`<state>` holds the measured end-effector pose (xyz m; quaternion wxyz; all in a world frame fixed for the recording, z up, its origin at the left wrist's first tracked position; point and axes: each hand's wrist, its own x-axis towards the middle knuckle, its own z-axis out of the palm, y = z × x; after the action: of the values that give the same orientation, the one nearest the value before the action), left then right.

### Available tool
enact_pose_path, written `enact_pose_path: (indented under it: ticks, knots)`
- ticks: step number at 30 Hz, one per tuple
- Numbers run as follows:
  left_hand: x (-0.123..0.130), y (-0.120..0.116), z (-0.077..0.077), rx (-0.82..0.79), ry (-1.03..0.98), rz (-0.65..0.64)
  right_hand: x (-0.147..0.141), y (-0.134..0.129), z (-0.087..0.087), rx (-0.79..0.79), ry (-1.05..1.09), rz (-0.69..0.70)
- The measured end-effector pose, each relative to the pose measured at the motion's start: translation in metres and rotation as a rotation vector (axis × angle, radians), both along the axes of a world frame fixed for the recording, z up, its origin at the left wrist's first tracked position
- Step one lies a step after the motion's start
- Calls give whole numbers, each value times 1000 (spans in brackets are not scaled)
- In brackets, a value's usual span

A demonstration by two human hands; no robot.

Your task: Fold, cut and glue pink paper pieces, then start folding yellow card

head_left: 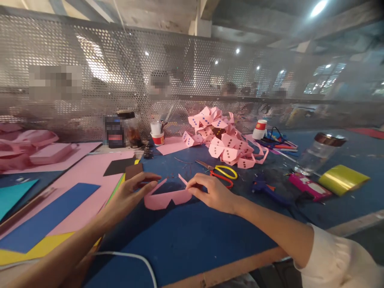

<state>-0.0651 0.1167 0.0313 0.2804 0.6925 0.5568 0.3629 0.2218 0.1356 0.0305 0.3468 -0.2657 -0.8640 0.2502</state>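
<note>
Right hand has its grip closed, thumb and fingertips pinching one end of a pink paper piece with a notch in its lower edge; the pinched corner is covered by the fingers. Left hand is at the other end, thumb and fingers curved by the folded-back strip; can't tell whether that grip is closed on the paper or just beside it. The piece is between both hands, over the blue tabletop. Brown piece behind the left hand, partly covered. Scissors with yellow and red handles lie just beyond the right hand. Past them, a heap of pink folded papers with small dark marks, overlapping too much to count. To the right: blue tool, looks like a glue gun, tip unclear; pink packet, lettering unreadable; yellow roll; clear jar. To the left, blue strip on pink sheets, edges partly under the forearm. Far side: red-and-white cup, jar with dark contents. White cable runs off the bottom edge; pale sleeve cut off too. Behind the perforated screen, people are blurred.
</note>
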Motion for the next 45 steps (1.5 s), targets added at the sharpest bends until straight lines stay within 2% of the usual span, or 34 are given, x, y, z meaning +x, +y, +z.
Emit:
enact_pose_path:
  ticks: [4, 7, 10, 12, 14, 18, 20, 24, 28, 36, 45]
  knots:
    - [3, 2, 14, -135, -133, -51, -1, -4, 5, -59, 25, 46]
    - [14, 4, 23, -232, -127, -189, 1, -6, 8, -77, 23, 86]
    - [31, 8, 26, -291, -137, -308, 3, -6, 10, -84, 9, 119]
    - [40, 11, 25, -290, -107, -335, 4, -7, 11, -80, 0, 128]
    - [46, 13, 22, -256, -57, -296, 6, -7, 12, -74, -8, 137]
    - [49, 13, 17, -79, 47, -141, 7, -8, 13, -70, -25, 163]
    - [50, 10, 15, -49, 54, -182, 7, -8, 13, -75, -32, 173]
    - [51, 4, 15, -139, 3, -262, 7, -10, 10, -83, -22, 176]
    - [54, 0, 12, -145, -28, -237, 5, -10, 10, -148, 7, 164]
    - [67, -5, 1, -102, -18, -209, -4, -6, 0, -375, 18, -35]
    - [65, -5, -2, -127, -50, -203, -2, -2, -5, -352, -45, -113]
